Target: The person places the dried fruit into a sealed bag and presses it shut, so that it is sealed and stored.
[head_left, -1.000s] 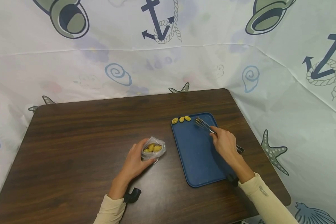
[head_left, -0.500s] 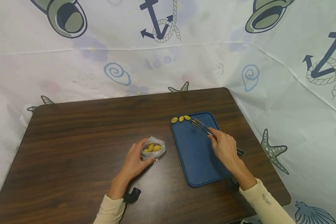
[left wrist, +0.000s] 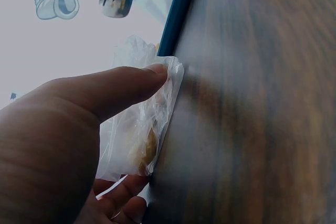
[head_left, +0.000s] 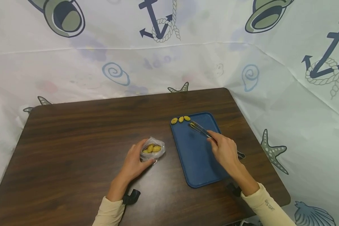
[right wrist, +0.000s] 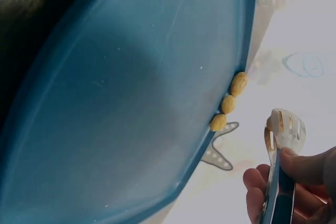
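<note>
In the head view my left hand [head_left: 135, 161] holds a small clear plastic bag [head_left: 160, 153] on the table, thumb and fingers around its sides. Yellow-brown oval, nut-like pieces [head_left: 153, 148] fill its open top. My right hand [head_left: 224, 150] grips metal tongs [head_left: 200, 128] with slotted ends, held above the blue tray [head_left: 196, 160]. Between the tong ends [right wrist: 286, 127] a yellowish-brown bit shows through the slots in the right wrist view. Three similar oval pieces [head_left: 181, 119] lie in a row along the tray's far left corner.
The brown wooden table [head_left: 82, 150] reaches well left of the bag. Its right edge runs close beside the tray. Behind hangs a white cloth [head_left: 203, 62] printed with anchors and shells. Each wrist carries a black strap mount [head_left: 131, 197].
My right hand has moved the tongs left and slightly nearer, toward the row of oval pieces. The left hand stays on the bag, and the row lies as before.
</note>
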Demonstrator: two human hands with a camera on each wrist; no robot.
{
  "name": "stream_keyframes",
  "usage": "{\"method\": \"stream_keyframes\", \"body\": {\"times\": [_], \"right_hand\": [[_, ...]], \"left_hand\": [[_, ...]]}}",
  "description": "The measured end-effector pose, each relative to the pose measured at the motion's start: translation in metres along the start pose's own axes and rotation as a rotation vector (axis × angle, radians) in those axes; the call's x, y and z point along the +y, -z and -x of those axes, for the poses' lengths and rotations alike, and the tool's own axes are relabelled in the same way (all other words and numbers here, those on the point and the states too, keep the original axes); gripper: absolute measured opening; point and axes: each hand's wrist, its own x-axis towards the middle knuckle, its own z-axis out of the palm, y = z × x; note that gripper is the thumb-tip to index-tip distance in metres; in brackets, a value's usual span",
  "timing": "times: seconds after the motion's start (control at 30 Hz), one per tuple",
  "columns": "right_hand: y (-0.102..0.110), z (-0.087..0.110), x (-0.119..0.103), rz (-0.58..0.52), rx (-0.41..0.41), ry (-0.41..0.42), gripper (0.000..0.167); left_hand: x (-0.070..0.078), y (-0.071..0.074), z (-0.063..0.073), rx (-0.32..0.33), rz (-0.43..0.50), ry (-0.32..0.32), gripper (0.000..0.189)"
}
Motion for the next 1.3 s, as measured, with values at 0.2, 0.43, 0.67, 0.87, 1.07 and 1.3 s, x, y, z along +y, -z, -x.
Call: {"method": "stream_keyframes", "body": {"times": [0.2,0.43,0.67,0.87,1.07,1.3], "right_hand": [[-0.007,0.002,-0.012,-0.029,-0.014,0.031,0.033],[-0.008,0.004,-0.023,-0.025,-0.004,0.065,0.033],[-0.005,0.005,-0.032,-0.036,0.002,0.108,0.032],[-0.002,0.006,-0.037,-0.032,0.006,0.131,0.032],[-0.002,0.008,-0.043,-0.044,-0.017,0.139,0.032],[-0.005,0.011,-0.051,-0.047,-0.044,0.155,0.032]], "left_hand": [[-0.007,0.008,0.008,0.017,-0.018,0.007,0.088],[-0.010,0.009,0.009,0.006,-0.037,0.018,0.088],[-0.007,0.008,0.007,0.005,-0.046,0.015,0.089],[-0.004,0.004,0.003,0.009,-0.042,-0.013,0.088],[-0.003,0.000,0.001,0.016,-0.030,-0.032,0.087],[-0.003,-0.001,0.000,0.016,-0.032,-0.028,0.088]]}}
